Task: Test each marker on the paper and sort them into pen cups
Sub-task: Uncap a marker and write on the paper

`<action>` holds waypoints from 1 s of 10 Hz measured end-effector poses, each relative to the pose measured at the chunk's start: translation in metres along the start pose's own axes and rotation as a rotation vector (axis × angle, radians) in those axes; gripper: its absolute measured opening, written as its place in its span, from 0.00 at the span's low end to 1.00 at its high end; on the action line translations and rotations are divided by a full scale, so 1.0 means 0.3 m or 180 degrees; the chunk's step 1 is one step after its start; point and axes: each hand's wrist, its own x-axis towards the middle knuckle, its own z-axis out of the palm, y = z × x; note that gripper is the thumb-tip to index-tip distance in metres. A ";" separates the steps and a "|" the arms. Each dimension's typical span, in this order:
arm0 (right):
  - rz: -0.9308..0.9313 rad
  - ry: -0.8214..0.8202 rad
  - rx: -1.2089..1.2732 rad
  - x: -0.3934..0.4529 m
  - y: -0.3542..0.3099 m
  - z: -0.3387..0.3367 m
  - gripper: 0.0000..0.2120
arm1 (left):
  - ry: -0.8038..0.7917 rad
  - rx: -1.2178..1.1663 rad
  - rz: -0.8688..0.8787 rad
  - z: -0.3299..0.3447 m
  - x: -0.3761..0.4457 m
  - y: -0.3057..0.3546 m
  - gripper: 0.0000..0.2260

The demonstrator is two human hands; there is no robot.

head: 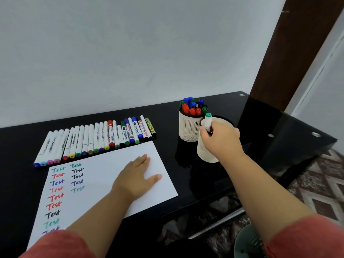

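The black tabletop runs out of view at left, and the paper is cut off by a sleeve at its near corner, hiding the last "Test" lines. The left hand lies flat, fingers spread, on the paper. The right hand covers much of the near pen cup and grips a green-capped marker, white-bodied, upright, cap up, its lower end hidden inside that cup.

Salmon-red sleeves (short, forearms bare) on both arms.
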 end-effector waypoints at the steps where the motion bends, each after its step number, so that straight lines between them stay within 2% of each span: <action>1: 0.0037 -0.0021 0.0149 0.005 -0.002 -0.008 0.18 | -0.0010 -0.0018 -0.0002 0.004 0.003 -0.006 0.33; 4: 0.0015 0.0155 0.0826 -0.003 -0.001 -0.040 0.07 | -0.0011 0.0007 -0.0005 0.001 0.002 -0.004 0.33; 5: -0.0038 0.0190 0.1049 -0.005 0.000 -0.061 0.10 | -0.0021 0.0014 -0.0010 0.002 0.000 -0.004 0.33; 7: -0.0646 0.0520 0.0724 -0.005 -0.035 -0.136 0.15 | -0.0025 0.0051 -0.0094 0.000 -0.004 0.004 0.33; 8: -0.1026 0.0566 0.0276 -0.012 -0.070 -0.153 0.14 | -0.0028 0.0111 -0.0117 -0.005 -0.008 0.014 0.33; 10: -0.1737 0.0913 0.0001 -0.018 -0.167 -0.126 0.10 | -0.0087 0.0146 -0.0146 -0.028 -0.008 -0.019 0.34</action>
